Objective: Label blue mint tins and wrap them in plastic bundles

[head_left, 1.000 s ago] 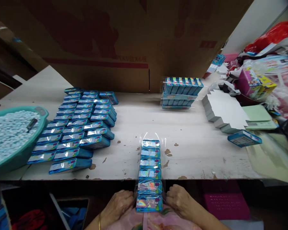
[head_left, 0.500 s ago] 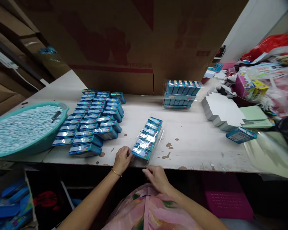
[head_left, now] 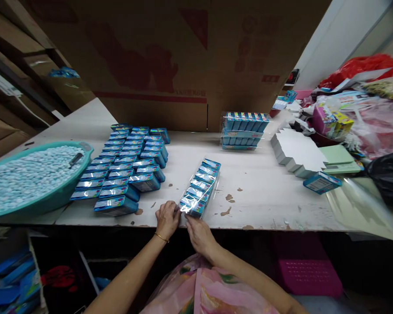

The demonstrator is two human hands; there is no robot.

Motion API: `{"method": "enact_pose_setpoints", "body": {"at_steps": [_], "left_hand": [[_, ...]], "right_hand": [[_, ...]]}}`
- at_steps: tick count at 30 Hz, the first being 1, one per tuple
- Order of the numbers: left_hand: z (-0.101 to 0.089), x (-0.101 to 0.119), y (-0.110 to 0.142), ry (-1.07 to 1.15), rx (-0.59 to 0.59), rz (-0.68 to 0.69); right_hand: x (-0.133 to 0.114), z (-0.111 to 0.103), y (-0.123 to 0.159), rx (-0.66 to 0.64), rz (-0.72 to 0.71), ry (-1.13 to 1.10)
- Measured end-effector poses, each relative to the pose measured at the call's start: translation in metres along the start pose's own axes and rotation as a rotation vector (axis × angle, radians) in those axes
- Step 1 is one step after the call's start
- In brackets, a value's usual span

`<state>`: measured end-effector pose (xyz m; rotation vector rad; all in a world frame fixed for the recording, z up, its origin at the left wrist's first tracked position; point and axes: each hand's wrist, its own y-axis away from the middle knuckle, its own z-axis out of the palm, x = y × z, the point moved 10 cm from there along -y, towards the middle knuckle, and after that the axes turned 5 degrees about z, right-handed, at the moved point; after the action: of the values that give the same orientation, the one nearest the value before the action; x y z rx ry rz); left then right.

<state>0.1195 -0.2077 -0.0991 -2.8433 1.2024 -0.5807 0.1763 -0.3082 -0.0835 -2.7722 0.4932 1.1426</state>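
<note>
A row of several small blue boxes in a clear plastic wrap [head_left: 200, 186] lies slantwise on the white table [head_left: 265, 196], its near end at the front edge. My left hand [head_left: 167, 219] pinches the wrap at that near end from the left. From the right, my right hand [head_left: 198, 234] pinches the same end with its fingers closed on the plastic. Left of it, several loose blue boxes [head_left: 124, 168] stand in overlapping rows.
A teal basin [head_left: 49, 201] full of pale blue candies sits at the left edge. A wrapped stack of blue boxes [head_left: 243, 130] stands at the back by a big cardboard carton [head_left: 170, 65]. Flat white cartons [head_left: 298, 150], one blue box [head_left: 321, 182], a scale and clutter lie right.
The wrapped row moved from my lap edge onto the table and turned slantwise. My right hand came up from below the edge to grip its near end beside my left hand.
</note>
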Motion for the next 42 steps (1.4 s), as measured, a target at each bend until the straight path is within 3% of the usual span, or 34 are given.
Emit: {"method": "enact_pose_setpoints", "body": {"at_steps": [10, 23, 26, 28, 30, 31, 34, 35, 36, 38, 40, 42], "left_hand": [[0.002, -0.002, -0.001, 0.023, -0.015, -0.019], [0.002, -0.004, -0.003, 0.091, 0.007, -0.026], [-0.004, -0.012, 0.001, 0.275, 0.053, -0.088], [-0.012, -0.020, 0.013, 0.526, 0.118, -0.194], [-0.015, -0.027, 0.031, 0.865, 0.179, -0.386], [-0.013, -0.026, 0.041, 1.044, 0.187, -0.501], [-0.001, 0.005, 0.056, 1.474, 0.096, -0.757], [-0.001, 0.017, 0.055, 1.545, 0.070, -0.789], [-0.003, 0.027, 0.053, 1.579, 0.060, -0.806], [-0.007, 0.038, 0.046, 1.585, 0.069, -0.823], [-0.009, 0.043, 0.040, 1.559, 0.059, -0.829], [-0.011, 0.042, 0.036, 1.517, 0.058, -0.817]], "right_hand": [[0.009, 0.004, -0.003, -0.132, 0.042, 0.177], [0.012, 0.002, -0.008, -0.133, 0.098, 0.277], [0.000, -0.004, 0.004, -0.172, 0.043, 0.141], [-0.018, -0.011, 0.016, -0.328, -0.084, -0.071], [-0.026, -0.039, 0.015, -0.428, -0.171, -0.289], [-0.017, -0.067, 0.000, -0.338, -0.141, -0.348], [0.042, -0.180, -0.062, 0.358, 0.056, -0.301], [0.057, -0.199, -0.084, 0.450, 0.104, -0.264], [0.073, -0.205, -0.109, 0.435, 0.174, -0.250], [0.100, -0.190, -0.153, 0.225, 0.340, -0.319], [0.106, -0.180, -0.178, 0.120, 0.380, -0.370], [0.102, -0.179, -0.188, 0.125, 0.355, -0.407]]}}
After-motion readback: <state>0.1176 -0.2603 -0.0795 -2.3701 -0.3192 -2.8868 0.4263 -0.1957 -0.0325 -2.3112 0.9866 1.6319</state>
